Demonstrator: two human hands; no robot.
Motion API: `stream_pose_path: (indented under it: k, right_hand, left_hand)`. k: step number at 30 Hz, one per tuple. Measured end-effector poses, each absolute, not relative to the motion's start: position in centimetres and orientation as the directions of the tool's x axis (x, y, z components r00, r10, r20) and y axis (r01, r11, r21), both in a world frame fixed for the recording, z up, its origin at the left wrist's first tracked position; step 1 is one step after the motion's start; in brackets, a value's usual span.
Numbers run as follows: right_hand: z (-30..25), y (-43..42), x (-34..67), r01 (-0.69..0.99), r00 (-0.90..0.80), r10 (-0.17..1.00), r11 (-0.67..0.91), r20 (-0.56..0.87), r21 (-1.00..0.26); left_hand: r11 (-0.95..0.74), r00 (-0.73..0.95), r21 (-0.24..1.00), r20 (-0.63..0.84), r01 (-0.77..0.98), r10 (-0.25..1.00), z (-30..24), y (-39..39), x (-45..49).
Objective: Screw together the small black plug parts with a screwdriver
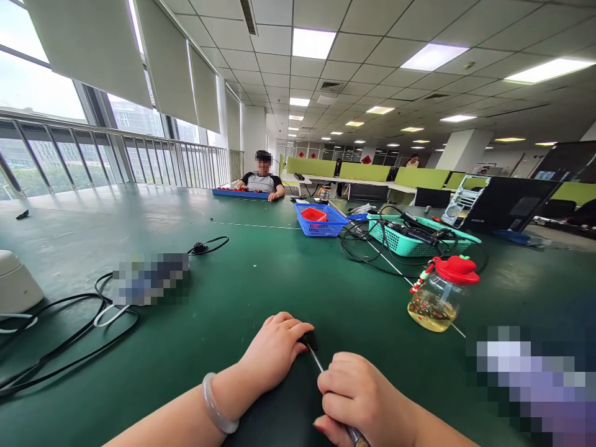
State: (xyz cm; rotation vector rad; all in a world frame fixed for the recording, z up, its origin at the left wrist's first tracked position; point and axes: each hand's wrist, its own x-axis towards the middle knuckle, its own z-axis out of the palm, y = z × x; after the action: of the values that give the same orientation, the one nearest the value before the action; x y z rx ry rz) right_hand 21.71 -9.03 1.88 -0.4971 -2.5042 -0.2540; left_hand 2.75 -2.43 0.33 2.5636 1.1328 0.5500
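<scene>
My left hand (274,351) rests on the green table, its thumb and fingers pinching a small black part (309,339). What kind of part it is cannot be made out. Closed round a screwdriver (315,359), my right hand (356,391) is just to the right and nearer to me. The thin metal shaft slants up and left, its tip meeting the black part. Most of the handle is covered by my fingers; only its end shows below the palm.
A glass jar with a red lid (435,298) stands at right. Beyond are a blue basket (323,228) and a teal basket (405,245) heaped with cables. Black cords (69,341) lie at left. Across the table sits a person (263,180) behind a blue tray (239,194).
</scene>
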Motion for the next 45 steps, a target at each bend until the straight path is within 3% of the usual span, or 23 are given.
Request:
stream_pose_path:
  k: [34, 45]
  right_hand:
    - [1.72, -8.75, 21.56, 0.438, -0.801, 0.303, 0.885, 0.517, 0.160]
    - [2.34, -9.00, 21.75, 0.594, -0.591, 0.430, 0.804, 0.683, 0.008]
  left_hand:
    - [-0.635, 0.602, 0.424, 0.230, 0.645, 0.765, 0.46, -2.56, 2.69]
    - [-0.645, 0.608, 0.405, 0.236, 0.648, 0.758, 0.44, -2.42, 2.85]
